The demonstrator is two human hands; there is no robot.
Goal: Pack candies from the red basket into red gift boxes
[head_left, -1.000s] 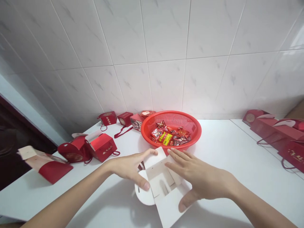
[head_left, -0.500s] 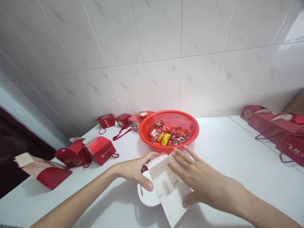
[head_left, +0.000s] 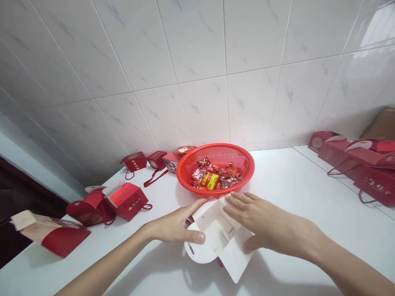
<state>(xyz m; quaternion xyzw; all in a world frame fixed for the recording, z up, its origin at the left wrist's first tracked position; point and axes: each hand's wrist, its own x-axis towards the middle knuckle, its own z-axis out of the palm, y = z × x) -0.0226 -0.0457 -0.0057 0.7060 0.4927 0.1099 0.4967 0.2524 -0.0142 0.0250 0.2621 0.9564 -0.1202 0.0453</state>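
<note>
An unfolded-topped gift box [head_left: 215, 234], white inside with a trace of red beneath, stands in front of me with its flaps spread outward. My left hand [head_left: 177, 224] grips its left side, thumb on the rounded flap with the slot and the other fingers behind the wall. My right hand [head_left: 257, 222] clasps the right side, fingers along the far wall and thumb against the square flap nearest me. Just beyond the box is a red plastic basket [head_left: 248, 177] containing wrapped candies [head_left: 216, 176]. Only paper folds show inside the box.
Red gift boxes with cord handles, such as one [head_left: 131, 201], stand along the left of the white table [head_left: 277, 176]. More red boxes [head_left: 345, 158] cluster at the right edge, with a brown carton [head_left: 381, 123] behind them. A tiled wall [head_left: 203, 111] bounds the back.
The box has shifted slightly right and away from me in the view, both hands moving with it. My left thumb now lies flatter across the flap. The camera's view has turned a little.
</note>
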